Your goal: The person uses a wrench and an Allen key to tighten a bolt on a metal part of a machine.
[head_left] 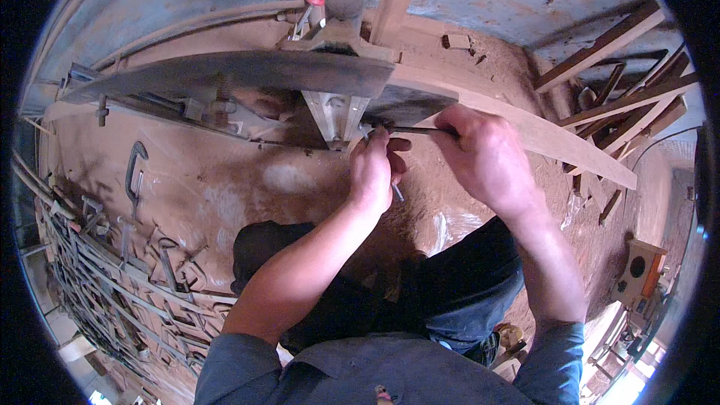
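So the thing being worked with is a slim dark rod (424, 130), stretched pretty much sideways between the two hands. Right hand (486, 151) is clenched around its right end, with the bare middle of the rod showing to the left of that fist. Left hand (371, 169) is at the other end, fingers curled in tight. Honestly it's dim and cramped in there, so I can't tell if those fingers grip the rod itself or just the thin silver piece (398, 193) poking out below them.

Location-wise, the rod sits on the person's side of the big dark slab (225, 71), near its right-hand corner. A pale metal bracket (330, 116) angles down from the slab's near edge, and its lower end is just beside the left fingertips. A long wooden board (559, 131) runs off to the right, beyond the right hand. Over at the left of the dusty floor (300, 180) there's a C-clamp (135, 169), well apart from either hand.
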`<action>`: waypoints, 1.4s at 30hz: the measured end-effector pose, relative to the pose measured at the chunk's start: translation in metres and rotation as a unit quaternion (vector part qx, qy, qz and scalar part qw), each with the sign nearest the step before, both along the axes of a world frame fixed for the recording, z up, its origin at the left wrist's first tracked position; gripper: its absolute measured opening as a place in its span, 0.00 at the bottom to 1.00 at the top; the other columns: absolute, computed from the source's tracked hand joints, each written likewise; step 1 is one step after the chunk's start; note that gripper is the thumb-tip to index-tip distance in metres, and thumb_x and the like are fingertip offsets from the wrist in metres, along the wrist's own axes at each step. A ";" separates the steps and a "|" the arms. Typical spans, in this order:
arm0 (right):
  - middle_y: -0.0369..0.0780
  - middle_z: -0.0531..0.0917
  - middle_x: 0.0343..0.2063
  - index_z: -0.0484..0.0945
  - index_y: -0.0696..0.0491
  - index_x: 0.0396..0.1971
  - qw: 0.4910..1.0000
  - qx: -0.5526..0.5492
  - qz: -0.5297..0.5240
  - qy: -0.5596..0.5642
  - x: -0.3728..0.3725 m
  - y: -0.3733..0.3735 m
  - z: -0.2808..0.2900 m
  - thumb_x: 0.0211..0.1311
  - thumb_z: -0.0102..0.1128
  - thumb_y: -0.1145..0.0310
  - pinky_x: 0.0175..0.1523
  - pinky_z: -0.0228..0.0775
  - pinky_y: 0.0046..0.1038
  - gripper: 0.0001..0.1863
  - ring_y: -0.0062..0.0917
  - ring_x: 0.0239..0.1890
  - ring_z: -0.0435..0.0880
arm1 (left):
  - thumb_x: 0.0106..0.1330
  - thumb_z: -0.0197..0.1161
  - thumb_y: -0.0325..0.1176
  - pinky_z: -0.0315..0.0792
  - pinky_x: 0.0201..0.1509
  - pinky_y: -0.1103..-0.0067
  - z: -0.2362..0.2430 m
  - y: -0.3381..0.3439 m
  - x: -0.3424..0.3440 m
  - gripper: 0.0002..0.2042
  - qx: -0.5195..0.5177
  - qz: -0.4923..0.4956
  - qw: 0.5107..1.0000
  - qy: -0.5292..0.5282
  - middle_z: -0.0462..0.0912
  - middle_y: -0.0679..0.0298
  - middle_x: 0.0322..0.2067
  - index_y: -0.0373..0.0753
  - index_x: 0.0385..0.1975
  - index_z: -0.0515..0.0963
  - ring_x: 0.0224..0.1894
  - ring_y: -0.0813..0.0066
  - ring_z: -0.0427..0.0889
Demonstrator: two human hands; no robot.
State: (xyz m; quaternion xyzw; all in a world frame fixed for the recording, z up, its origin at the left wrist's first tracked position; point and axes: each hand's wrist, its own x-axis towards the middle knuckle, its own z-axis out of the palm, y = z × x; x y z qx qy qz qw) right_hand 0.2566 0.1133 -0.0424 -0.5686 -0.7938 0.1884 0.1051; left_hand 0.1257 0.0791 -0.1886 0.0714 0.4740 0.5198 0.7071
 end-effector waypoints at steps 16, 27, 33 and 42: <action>0.43 0.81 0.33 0.75 0.52 0.37 0.955 -0.007 0.028 0.294 -0.012 -0.009 -0.036 0.54 0.61 0.67 0.35 0.76 0.34 0.11 0.40 0.33 0.81 | 0.70 0.48 0.40 0.59 0.15 0.84 -0.003 -0.010 0.000 0.11 -0.072 0.005 0.997 0.008 0.77 0.65 0.28 0.40 0.40 0.71 0.18 0.81 0.72; 0.41 0.81 0.28 0.77 0.57 0.34 0.940 -0.097 -0.022 0.325 0.013 -0.029 -0.041 0.56 0.59 0.74 0.37 0.73 0.27 0.06 0.24 0.32 0.81 | 0.68 0.47 0.41 0.53 0.10 0.87 0.011 -0.019 -0.013 0.11 -0.019 0.017 0.989 -0.148 0.77 0.64 0.24 0.40 0.38 0.72 0.16 0.80 0.71; 0.41 0.81 0.30 0.75 0.56 0.38 0.931 -0.268 -0.065 0.237 0.065 -0.074 -0.077 0.59 0.57 0.73 0.40 0.73 0.27 0.08 0.26 0.33 0.81 | 0.67 0.55 0.34 0.51 0.08 0.87 -0.001 -0.020 0.010 0.05 -0.011 -0.017 1.000 0.024 0.70 0.70 0.18 0.42 0.30 0.69 0.13 0.83 0.70; 0.51 0.80 0.29 0.76 0.55 0.38 0.984 -0.156 0.017 0.090 0.061 -0.036 -0.101 0.63 0.51 0.65 0.39 0.73 0.40 0.11 0.47 0.34 0.79 | 0.71 0.46 0.41 0.54 0.11 0.89 0.003 -0.021 0.013 0.12 0.030 -0.061 0.984 0.165 0.79 0.58 0.36 0.38 0.38 0.68 0.17 0.82 0.76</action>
